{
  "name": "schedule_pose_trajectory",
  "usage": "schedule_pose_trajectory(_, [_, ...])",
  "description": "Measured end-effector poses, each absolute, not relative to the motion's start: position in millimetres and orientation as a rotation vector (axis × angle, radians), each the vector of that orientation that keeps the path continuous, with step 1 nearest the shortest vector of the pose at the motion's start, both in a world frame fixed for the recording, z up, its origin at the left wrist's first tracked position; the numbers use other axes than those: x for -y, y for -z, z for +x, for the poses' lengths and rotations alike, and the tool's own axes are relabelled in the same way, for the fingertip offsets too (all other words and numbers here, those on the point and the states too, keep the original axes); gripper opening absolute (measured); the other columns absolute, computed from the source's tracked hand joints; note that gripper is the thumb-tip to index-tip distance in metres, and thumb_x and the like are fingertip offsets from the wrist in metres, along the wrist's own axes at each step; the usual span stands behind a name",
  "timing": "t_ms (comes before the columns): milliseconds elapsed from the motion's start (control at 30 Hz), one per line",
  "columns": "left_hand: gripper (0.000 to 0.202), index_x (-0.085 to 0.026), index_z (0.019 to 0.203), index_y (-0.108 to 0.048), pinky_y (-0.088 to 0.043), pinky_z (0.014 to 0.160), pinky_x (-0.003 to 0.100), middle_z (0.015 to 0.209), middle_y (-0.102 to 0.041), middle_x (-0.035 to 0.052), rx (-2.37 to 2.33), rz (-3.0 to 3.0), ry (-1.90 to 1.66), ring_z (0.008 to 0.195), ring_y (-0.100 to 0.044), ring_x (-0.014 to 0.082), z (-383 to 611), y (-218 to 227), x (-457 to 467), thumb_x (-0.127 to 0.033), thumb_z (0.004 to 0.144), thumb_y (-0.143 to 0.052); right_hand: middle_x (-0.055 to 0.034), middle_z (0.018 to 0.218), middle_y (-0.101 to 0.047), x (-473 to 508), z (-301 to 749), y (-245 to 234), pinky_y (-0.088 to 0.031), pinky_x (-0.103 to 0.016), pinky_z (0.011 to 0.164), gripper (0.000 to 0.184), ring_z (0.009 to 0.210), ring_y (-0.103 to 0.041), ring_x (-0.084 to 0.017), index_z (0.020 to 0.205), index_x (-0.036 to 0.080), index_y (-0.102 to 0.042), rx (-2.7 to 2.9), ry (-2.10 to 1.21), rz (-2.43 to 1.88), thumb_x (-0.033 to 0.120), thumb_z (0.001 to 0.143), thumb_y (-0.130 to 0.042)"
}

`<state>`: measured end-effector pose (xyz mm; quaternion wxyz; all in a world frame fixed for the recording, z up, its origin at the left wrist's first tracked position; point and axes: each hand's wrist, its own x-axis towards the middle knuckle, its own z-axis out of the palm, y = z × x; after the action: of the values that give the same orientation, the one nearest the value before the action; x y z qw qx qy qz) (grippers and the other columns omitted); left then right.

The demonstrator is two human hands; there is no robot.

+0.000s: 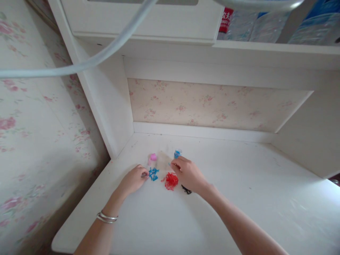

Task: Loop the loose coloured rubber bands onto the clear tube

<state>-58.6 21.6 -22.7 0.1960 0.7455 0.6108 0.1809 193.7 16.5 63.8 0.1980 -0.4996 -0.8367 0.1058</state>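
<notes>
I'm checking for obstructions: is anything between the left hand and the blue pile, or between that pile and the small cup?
Nothing visible separates the left hand from the blue pile. Between pile and small cup, the right hand is partly in the way, its fingertips near the cup.

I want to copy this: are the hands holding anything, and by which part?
The right hand seems to pinch a tiny blue piece, too small to tell where. The left hand is at the blue pile; whether it holds anything can't be told.
</notes>
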Motion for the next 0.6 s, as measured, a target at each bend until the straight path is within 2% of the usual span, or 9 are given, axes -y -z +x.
schedule_pose_trajectory(233, [0.023, -0.022, 0.085, -0.067, -0.042, 0.08, 0.027, 0.092, -0.062, 0.0053, -1.718, 2.092, -0.581, 0.082, -0.058, 0.017, -58.9, 26.2, -24.6, -0.03, 0.085, -0.045, -0.0013, 0.081, -0.066, -53.5, 231.6, -86.1, -0.04, -0.023, 0.066, 0.029, 0.07, -0.057, -0.013, 0.083, 0.02, -0.068, 1.967, -0.401, -1.443, 0.037, 0.083, -0.044])
schedule_pose_trajectory(400, [0.026, -0.02, 0.084, -0.064, -0.042, 0.081, 0.027, 0.092, -0.061, 0.0057, -1.795, 2.107, -0.639, 0.085, -0.058, 0.017, -60.4, 27.3, -27.2, -0.03, 0.088, -0.04, -0.0005, 0.077, -0.067, -72.4, 229.6, -87.7, -0.038, -0.022, 0.065, 0.029, 0.069, -0.057, -0.012, 0.081, 0.02, -0.069, 2.06, -0.396, -1.461, 0.035, 0.083, -0.045])
schedule_pose_trajectory(600, [0.025, -0.021, 0.088, -0.062, -0.042, 0.083, 0.027, 0.094, -0.06, 0.0051, -1.911, 2.107, -0.744, 0.086, -0.059, 0.0166, -60.7, 23.4, -25.7, -0.032, 0.089, -0.04, -0.0019, 0.088, -0.067, -79.8, 220.3, -84.9, -0.038, -0.021, 0.07, 0.029, 0.079, -0.058, -0.012, 0.083, 0.019, -0.069, 2.19, -0.232, -1.438, 0.029, 0.085, -0.042])
